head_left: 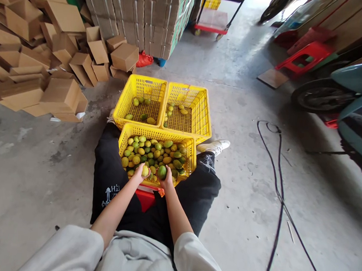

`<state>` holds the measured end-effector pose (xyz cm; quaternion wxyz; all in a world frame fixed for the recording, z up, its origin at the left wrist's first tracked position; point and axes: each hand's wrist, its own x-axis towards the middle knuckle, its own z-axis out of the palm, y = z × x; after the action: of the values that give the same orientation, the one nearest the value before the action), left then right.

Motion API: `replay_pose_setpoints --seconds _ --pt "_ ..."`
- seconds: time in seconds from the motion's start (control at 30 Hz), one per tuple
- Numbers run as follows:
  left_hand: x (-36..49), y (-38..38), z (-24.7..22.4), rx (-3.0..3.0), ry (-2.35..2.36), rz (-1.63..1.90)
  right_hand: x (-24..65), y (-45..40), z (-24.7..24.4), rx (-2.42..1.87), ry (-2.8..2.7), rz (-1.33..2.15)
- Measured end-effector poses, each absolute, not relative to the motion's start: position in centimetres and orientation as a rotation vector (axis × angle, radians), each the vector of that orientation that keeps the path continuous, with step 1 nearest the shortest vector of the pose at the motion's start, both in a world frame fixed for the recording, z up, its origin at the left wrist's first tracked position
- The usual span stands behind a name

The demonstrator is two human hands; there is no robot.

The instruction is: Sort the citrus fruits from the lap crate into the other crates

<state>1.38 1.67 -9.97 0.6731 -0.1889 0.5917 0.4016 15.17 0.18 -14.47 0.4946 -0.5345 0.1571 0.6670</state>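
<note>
My left hand (139, 174) is closed around a yellow fruit (145, 171) over the near edge of the front yellow crate (193, 154). Beside it, my right hand (167, 179) grips a dark green fruit (162, 172). The front crate, between my legs, holds many green and yellow fruits (157, 153). Two more yellow crates touch it on the far side. In the left one (118, 112) lie several green and yellow fruits (141, 100); the right one (208, 123) has several small, mostly yellow fruits (183, 111).
Open cardboard boxes (60, 95) are heaped at the left, near a tall strapped stack (142, 18). A cart (210, 23) stands at the back. On the right are a red stool (308, 57), a motorbike (360, 105) and a black cable (278, 190) on the floor.
</note>
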Motion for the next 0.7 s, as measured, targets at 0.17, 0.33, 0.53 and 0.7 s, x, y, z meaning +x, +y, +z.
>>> replay_pose_setpoints --seconds 0.17,0.33,0.53,0.7 --pt "1.55 1.36 -9.91 -0.339 1.341 0.913 14.82 0.12 -13.96 -1.281 0.371 1.552" --pt "1.51 1.33 -10.19 -0.343 1.386 0.932 14.74 0.14 -13.86 -1.289 0.404 1.609" --pt "1.28 1.6 -10.23 -0.437 1.36 0.916 15.05 0.39 -14.56 -1.287 0.419 1.617" --pt "1.05 1.66 -10.15 -0.484 1.339 0.901 14.9 0.35 -14.16 -1.329 0.396 1.622"
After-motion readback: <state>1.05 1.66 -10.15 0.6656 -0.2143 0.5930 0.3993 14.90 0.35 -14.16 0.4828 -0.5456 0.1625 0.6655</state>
